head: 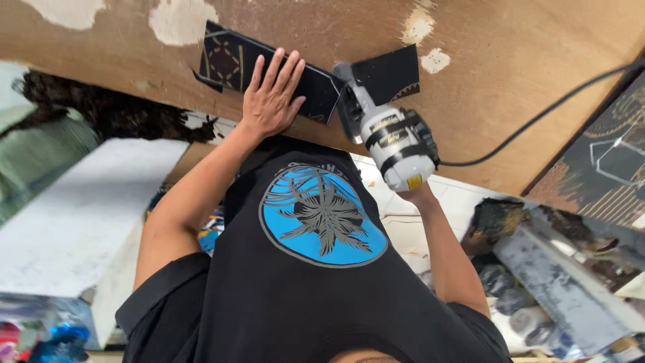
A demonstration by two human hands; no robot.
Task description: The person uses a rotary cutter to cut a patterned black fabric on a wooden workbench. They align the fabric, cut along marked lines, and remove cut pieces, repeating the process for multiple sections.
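**Angle grinder meeting a dark patterned panel on a plywood bench**

Brown plywood bench (pixel 510 60), patched with pale filler, is filling the upper part of the view, which is looking down over the person's own chest in a black shirt with a round blue print (pixel 321 214).

The left hand (pixel 270 97) is lying open and flat, fingers spread, pressing down on a dark patterned panel (pixel 232 64) that is resting on the bench. The panel is black with thin gold line decoration.

The right hand (pixel 418 191) is mostly hidden behind a grey and black angle grinder (pixel 393 138); it appears to be gripping the tool's rear end, though the fingers cannot be seen. The grinder's head is sitting at the panel's right edge, just beside a second dark piece (pixel 390 72). A black power cord (pixel 537 117) is trailing from the tool across the bench toward the right.

At the far right, another dark decorated board (pixel 615 168) is leaning near the bench. Below it, a long grey stained plank (pixel 557 282) is lying among clutter. On the left, a pale block (pixel 74 215) is standing beside the person's arm.
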